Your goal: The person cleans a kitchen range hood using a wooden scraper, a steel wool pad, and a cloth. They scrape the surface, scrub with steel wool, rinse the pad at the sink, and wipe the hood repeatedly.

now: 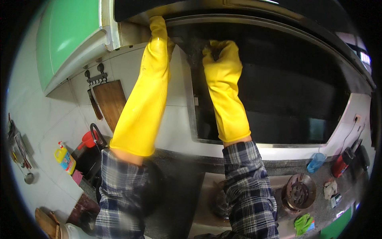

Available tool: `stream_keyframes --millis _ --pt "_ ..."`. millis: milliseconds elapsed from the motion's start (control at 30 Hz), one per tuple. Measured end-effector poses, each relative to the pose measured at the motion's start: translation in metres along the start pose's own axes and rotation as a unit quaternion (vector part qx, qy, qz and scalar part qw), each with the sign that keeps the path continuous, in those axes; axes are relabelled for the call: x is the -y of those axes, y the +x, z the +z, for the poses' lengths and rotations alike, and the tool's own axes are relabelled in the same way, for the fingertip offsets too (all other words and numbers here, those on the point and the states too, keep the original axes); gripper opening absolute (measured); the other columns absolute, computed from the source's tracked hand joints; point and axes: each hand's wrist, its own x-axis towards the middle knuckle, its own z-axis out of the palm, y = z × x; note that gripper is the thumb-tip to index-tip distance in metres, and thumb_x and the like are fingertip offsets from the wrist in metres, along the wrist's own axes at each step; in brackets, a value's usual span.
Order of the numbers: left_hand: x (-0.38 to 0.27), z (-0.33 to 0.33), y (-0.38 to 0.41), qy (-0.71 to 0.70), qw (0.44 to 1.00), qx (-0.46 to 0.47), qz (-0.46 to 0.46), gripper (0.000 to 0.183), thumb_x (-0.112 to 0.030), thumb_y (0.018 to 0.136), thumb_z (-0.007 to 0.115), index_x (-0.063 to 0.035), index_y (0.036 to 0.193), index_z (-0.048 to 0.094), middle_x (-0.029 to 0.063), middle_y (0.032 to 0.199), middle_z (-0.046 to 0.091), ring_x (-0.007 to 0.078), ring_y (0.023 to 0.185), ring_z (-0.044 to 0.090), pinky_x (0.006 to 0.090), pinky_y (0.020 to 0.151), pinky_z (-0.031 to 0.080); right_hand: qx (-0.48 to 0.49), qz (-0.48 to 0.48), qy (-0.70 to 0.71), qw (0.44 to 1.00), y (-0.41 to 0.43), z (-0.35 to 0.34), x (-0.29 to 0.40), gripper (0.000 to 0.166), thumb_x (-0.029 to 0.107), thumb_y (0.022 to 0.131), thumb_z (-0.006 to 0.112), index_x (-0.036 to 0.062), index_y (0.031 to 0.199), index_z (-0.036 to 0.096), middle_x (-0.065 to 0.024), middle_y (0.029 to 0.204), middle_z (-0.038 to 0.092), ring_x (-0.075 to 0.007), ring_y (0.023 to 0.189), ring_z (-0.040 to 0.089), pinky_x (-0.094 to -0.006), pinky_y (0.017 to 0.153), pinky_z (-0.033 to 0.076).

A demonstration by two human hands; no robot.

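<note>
Both my hands wear long yellow rubber gloves and reach up to a range hood. My left hand [158,33] is raised to the hood's lower edge [140,19] at its left end, beside the cabinet; its fingertips are hidden. My right hand [222,55] has its fingers curled, in front of the dark glossy panel [286,80] under the hood. Something dark shows between its thumb and fingers, but I cannot tell whether it is a held thing or the panel behind.
Green wall cabinet [71,35] at upper left. Below it hang a wooden cutting board [112,101] and utensils. A yellow detergent bottle [65,159] stands near the black faucet [97,134]. Lower right: gas burner [298,192], green cloth [303,223], blue cup [317,162], red container [343,162].
</note>
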Motion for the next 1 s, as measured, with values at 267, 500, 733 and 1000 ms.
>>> stream_keyframes --millis 267,500,733,1000 --pt "-0.013 -0.007 -0.021 -0.008 0.998 0.043 -0.054 0.078 -0.078 0.090 0.058 -0.0103 0.129 0.060 0.0046 0.119 0.065 0.0169 0.107 0.061 0.0318 0.100 0.046 -0.046 0.207 0.205 0.956 -0.004 0.023 0.045 0.023 0.005 0.083 0.076 0.0004 0.099 0.059 -0.0117 0.088 0.068 -0.0186 0.068 0.067 -0.0285 0.062 0.054" --pt "-0.024 -0.014 -0.020 0.004 0.998 0.041 -0.057 0.077 -0.078 0.090 0.058 -0.0099 0.125 0.061 0.0048 0.116 0.065 0.0168 0.106 0.061 0.0316 0.100 0.046 0.019 0.280 0.192 0.940 -0.015 0.030 0.026 0.029 0.006 0.085 0.078 -0.0019 0.107 0.061 -0.0172 0.097 0.071 -0.0253 0.083 0.069 -0.0348 0.076 0.057" --pt "-0.023 -0.014 -0.025 0.005 0.997 0.044 -0.071 0.075 -0.078 0.090 0.058 -0.0094 0.121 0.061 0.0050 0.113 0.064 0.0166 0.104 0.061 0.0313 0.099 0.046 -0.047 0.547 0.409 0.729 -0.017 0.005 -0.008 0.029 -0.003 0.094 0.065 0.0014 0.123 0.058 -0.0168 0.114 0.068 -0.0263 0.086 0.073 -0.0350 0.076 0.064" --pt "-0.026 -0.011 -0.022 0.008 0.996 0.046 -0.081 0.074 -0.078 0.089 0.058 -0.0089 0.116 0.062 0.0053 0.110 0.064 0.0165 0.102 0.061 0.0311 0.099 0.046 -0.050 0.478 0.582 0.656 -0.041 -0.009 -0.032 0.033 -0.003 0.087 0.074 0.0001 0.118 0.063 -0.0136 0.114 0.066 -0.0255 0.107 0.064 -0.0338 0.094 0.054"
